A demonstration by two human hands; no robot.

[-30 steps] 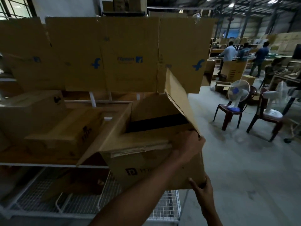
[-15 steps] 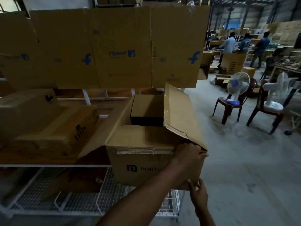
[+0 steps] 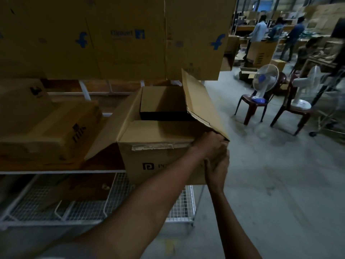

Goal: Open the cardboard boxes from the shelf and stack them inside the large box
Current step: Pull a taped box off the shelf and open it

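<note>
An open brown cardboard box [image 3: 158,165] with a black logo sits at the right end of the shelf [image 3: 56,171] and overhangs its edge. The box's right flap [image 3: 201,103] stands up and leans outward; its left flap [image 3: 110,131] lies spread to the left. My left hand [image 3: 211,144] reaches across and grips the box's top front right corner at the base of that right flap. My right hand [image 3: 217,169] sits just below it and holds the front right edge, thumb on the front face. The inside of the box is dark.
Two closed cartons [image 3: 56,131] lie on the shelf to the left. Flattened Flipkart cartons [image 3: 121,43] hang above. Below is a wire shelf [image 3: 84,208]. Two chairs carrying fans [image 3: 261,85] stand on the concrete floor to the right; people [image 3: 259,30] work far behind.
My right hand has slid up from the box's bottom corner to just under my left hand. The right flap has dropped lower and tilted outward.
</note>
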